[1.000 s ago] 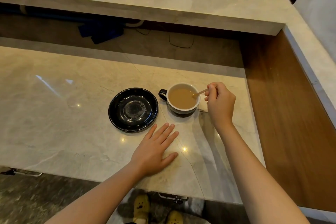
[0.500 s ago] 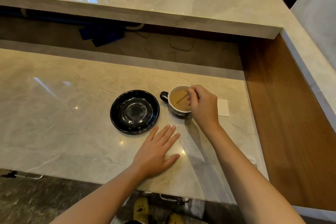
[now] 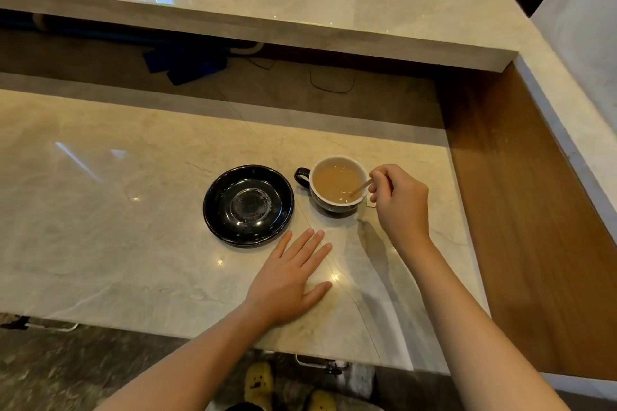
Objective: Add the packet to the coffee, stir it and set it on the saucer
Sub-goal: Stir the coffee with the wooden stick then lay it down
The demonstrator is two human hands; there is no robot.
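While right hand point(image 3: 399, 198) pinches one stirrer point(image 3: 360, 186) in one cup point(image 3: 337, 184), left hand point(image 3: 289, 279) flat, one saucer point(image 3: 248, 205).

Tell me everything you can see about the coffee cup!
The coffee cup is black outside and white inside, with a black loop handle pointing toward the empty black saucer beside it. It stands upright on the marble counter, holding milky tan coffee. The right hand dips a wooden stirrer into it.
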